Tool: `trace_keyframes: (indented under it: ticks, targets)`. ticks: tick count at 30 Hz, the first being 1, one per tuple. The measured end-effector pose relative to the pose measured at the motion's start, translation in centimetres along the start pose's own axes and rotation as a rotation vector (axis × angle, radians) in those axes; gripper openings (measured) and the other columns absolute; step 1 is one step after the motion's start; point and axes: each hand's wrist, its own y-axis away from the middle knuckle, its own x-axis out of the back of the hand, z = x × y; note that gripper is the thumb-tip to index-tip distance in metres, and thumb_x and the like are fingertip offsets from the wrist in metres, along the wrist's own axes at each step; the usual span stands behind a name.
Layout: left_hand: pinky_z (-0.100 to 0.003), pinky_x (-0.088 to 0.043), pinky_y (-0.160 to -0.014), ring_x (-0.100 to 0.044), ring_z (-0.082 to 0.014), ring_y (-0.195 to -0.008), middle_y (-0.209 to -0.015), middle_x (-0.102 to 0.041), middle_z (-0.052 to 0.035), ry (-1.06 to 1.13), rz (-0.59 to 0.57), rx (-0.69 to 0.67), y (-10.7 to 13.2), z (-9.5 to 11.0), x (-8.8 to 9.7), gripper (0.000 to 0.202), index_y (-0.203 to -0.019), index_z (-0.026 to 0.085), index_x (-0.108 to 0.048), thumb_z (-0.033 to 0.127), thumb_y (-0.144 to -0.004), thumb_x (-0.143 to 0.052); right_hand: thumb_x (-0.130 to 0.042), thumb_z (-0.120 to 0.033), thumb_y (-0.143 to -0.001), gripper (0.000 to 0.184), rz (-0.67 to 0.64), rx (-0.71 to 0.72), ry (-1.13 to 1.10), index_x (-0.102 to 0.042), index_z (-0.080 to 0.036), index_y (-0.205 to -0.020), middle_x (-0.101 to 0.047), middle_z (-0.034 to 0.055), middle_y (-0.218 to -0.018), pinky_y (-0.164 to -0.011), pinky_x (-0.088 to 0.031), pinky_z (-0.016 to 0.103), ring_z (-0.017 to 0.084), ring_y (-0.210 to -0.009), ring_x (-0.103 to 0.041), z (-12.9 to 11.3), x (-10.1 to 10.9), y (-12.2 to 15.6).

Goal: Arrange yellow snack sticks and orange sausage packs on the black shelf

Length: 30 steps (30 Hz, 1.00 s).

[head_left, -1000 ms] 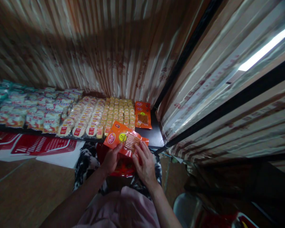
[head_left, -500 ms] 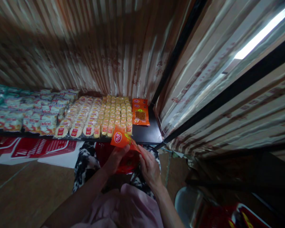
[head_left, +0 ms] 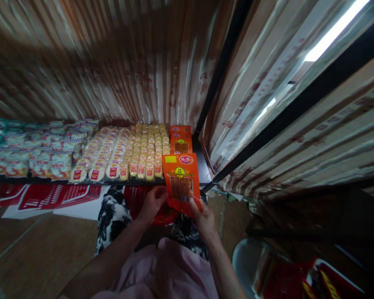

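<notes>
An orange snack packet with a clear window is held upright between both hands at the shelf's front edge. My left hand pinches its lower left edge. My right hand grips its lower right corner. Behind it, two more orange packets lie at the right end of the black shelf. Below my hands a red basket rests on my lap and holds more orange packets, mostly hidden.
Rows of yellow snack packs, round white-and-red packs and bagged snacks fill the shelf to the left. Red baskets sit below. A black upright post and striped panels bound the right. A stool stands lower right.
The orange packet was turned from a tilted, face-up hold, through an edge-on flip, to upright and facing me, and it has moved right toward the shelf's end.
</notes>
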Motion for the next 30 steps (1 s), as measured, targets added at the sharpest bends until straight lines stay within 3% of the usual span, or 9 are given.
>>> trace_keyframes:
  ticks: [3,6,10,18,23,30]
  targets:
    - [-0.021,-0.045,-0.060,-0.060,-0.0164,-0.078,-0.088,-0.067,-0.0059,-0.078,0.038,0.019,-0.2,-0.4,0.1,0.034,-0.087,0.015,-0.063,0.029,-0.059,-0.075,-0.064,-0.051,-0.071,0.040,-0.039,-0.057,-0.090,-0.070,-0.018,-0.095,-0.071,0.0035,-0.088,-0.075,-0.050,0.033,0.022,-0.084,-0.064,0.2,0.2,0.1]
    - [-0.018,-0.038,-0.048,-0.055,-0.0116,-0.064,-0.080,-0.065,-0.0040,-0.125,-0.038,0.051,-0.2,-0.7,0.1,0.036,-0.087,0.013,-0.062,0.036,-0.061,-0.071,-0.063,-0.049,-0.074,0.040,-0.105,-0.086,-0.137,-0.067,-0.018,-0.099,-0.071,0.0051,-0.093,-0.078,-0.051,0.035,0.022,-0.084,-0.065,0.6,0.3,0.0]
    - [-0.017,-0.030,-0.041,-0.044,-0.0065,-0.049,-0.063,-0.058,0.0019,-0.148,-0.090,0.085,0.1,-0.7,0.1,0.038,-0.079,0.013,-0.061,0.044,-0.060,-0.070,-0.063,-0.049,-0.074,0.036,-0.139,-0.138,-0.148,-0.067,-0.019,-0.094,-0.071,0.0054,-0.087,-0.071,-0.053,0.035,0.022,-0.077,-0.066,1.3,0.4,-0.3]
    - [-0.022,-0.041,-0.056,-0.052,-0.0115,-0.057,-0.059,-0.057,0.0030,-0.053,-0.060,0.054,0.2,-1.0,-0.4,0.038,-0.072,0.015,-0.057,0.050,-0.062,-0.068,-0.063,-0.052,-0.072,0.040,-0.175,-0.191,-0.175,-0.065,-0.019,-0.096,-0.072,0.0046,-0.086,-0.073,-0.054,0.037,0.023,-0.077,-0.067,2.5,0.8,-0.6]
    - [-0.022,-0.040,-0.059,-0.052,-0.0129,-0.060,-0.056,-0.055,0.0031,-0.114,0.023,-0.006,0.2,-1.0,-0.8,0.039,-0.062,0.016,-0.054,0.053,-0.063,-0.065,-0.065,-0.051,-0.070,0.044,-0.165,-0.218,-0.224,-0.066,-0.015,-0.095,-0.072,0.0076,-0.089,-0.079,-0.053,0.040,0.025,-0.084,-0.067,2.3,1.1,-0.5]
    - [-0.022,-0.040,-0.057,-0.052,-0.0119,-0.057,-0.056,-0.056,0.0032,-0.154,-0.005,0.007,-0.2,-1.5,-1.9,0.035,-0.063,0.015,-0.055,0.049,-0.066,-0.063,-0.069,-0.047,-0.067,0.045,-0.098,-0.222,-0.296,-0.067,-0.017,-0.100,-0.072,0.0054,-0.093,-0.081,-0.053,0.035,0.024,-0.089,-0.066,2.3,1.7,-0.5]
